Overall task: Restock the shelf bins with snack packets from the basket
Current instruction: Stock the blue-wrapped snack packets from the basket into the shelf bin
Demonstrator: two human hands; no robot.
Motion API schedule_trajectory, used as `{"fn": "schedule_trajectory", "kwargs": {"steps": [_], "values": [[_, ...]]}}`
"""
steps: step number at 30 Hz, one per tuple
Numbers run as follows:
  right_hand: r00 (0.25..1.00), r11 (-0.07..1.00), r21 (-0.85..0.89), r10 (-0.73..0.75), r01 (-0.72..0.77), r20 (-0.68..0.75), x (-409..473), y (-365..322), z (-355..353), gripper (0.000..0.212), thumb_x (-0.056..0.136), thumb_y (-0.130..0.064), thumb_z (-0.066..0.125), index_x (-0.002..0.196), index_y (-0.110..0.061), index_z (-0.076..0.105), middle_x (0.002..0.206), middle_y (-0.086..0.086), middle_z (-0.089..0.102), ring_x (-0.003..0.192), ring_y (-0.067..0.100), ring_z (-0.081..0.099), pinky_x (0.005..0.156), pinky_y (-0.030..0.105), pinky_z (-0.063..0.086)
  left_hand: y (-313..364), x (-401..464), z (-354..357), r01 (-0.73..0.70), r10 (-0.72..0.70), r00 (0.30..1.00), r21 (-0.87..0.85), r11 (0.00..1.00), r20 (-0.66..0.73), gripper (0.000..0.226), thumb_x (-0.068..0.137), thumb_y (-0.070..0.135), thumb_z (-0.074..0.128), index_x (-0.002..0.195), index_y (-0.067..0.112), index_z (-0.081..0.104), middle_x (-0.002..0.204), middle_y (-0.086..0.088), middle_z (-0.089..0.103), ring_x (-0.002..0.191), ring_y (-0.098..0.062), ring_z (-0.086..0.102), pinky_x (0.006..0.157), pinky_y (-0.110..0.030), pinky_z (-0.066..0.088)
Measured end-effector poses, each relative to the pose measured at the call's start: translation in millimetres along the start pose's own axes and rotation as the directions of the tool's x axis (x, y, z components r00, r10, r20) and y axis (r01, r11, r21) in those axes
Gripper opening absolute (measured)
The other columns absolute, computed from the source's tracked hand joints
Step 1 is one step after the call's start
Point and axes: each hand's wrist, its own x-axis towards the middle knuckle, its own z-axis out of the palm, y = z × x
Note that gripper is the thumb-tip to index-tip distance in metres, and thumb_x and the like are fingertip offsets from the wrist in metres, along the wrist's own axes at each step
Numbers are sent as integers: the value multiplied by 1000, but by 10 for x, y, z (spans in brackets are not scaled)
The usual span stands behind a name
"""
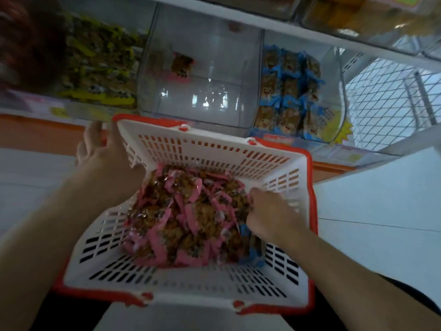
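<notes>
Below the shelf (310, 27), a person holds a white basket (191, 280) with a red rim, tilted up toward a row of clear bins. Their left hand (100, 149) grips the basket's far left corner, fingers curled behind the wall and thumb raised beside the rim. Their right hand (267, 213) is down inside the basket at its right side, fingers curled into the heap of pink packets (183, 216) and pinching some of them. A few blue packets (253, 249) lie under that wrist, against the basket's right wall. Straight ahead, the middle bin (202, 75) holds just one pink packet (181, 66), lying toward its back left. The left bin (100, 68) is full of yellow packets, and the right bin (296, 91) is stacked with blue ones. A wire mesh panel (391, 96) stands at far right, beyond the bins.
</notes>
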Motion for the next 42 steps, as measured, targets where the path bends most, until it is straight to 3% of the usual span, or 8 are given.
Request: {"fn": "schedule_trajectory", "kwargs": {"steps": [5,12,19,22,24,29,39,42], "values": [[993,972,-229,79,-57,89,263,345,841,66,89,-27,65,148,-9,42,123,12,62,93,25,66,81,39,62,-59,-59,98,37,-37,996,6,999,82,115,86,35,71,160,26,-17,157,-9,11,146,-44,19,117,-62,29],[987,931,-333,158,-148,4,126,158,788,10,99,-10,59,101,-19,65,107,5,70,90,21,69,79,36,61,-6,-66,57,18,-21,997,28,999,78,109,86,42,67,160,22,-11,157,-13,14,145,-44,21,116,-62,29],[989,942,328,112,-75,-95,97,-103,-169,13,92,-18,77,88,-29,71,98,-8,75,81,12,72,68,35,58,136,-73,-60,-121,128,989,103,987,-70,74,87,33,68,147,11,31,157,-12,19,146,-42,19,121,-58,22],[998,747,664,12,33,-63,-68,-260,-551,20,92,-7,79,90,-27,77,97,-4,82,83,24,78,82,54,64,340,-167,-89,-257,254,966,-56,965,-53,44,95,30,64,137,21,51,142,-2,46,122,-27,56,95,-36,56],[996,600,795,-51,90,-75,-170,-327,-688,22,94,2,74,97,-19,76,97,2,82,80,28,78,78,56,65,470,-240,-57,-272,294,952,-217,938,79,30,97,34,65,127,33,59,119,16,63,99,-7,67,73,-22,58],[974,406,885,-85,227,-211,-181,-471,-772,16,96,-1,71,102,-15,74,94,8,82,80,20,78,66,31,59,603,-348,133,-46,350,855,-617,785,382,33,88,22,80,119,26,70,97,10,77,89,-9,76,74,-33,64],[864,411,776,-61,479,-501,18,-501,-979,19,90,-4,80,102,-17,73,96,-2,81,90,12,77,77,29,61,723,-145,200,132,47,973,-714,687,226,8,100,19,66,98,12,71,74,-5,75,60,-25,73,59,-44,63],[807,463,699,-64,545,-587,27,-500,-962,17,90,-9,82,99,-20,73,94,-5,78,89,11,76,76,24,60,764,-159,168,-73,218,968,-700,711,121,12,93,25,73,105,27,71,92,11,77,80,-11,76,65,-31,62]]}}
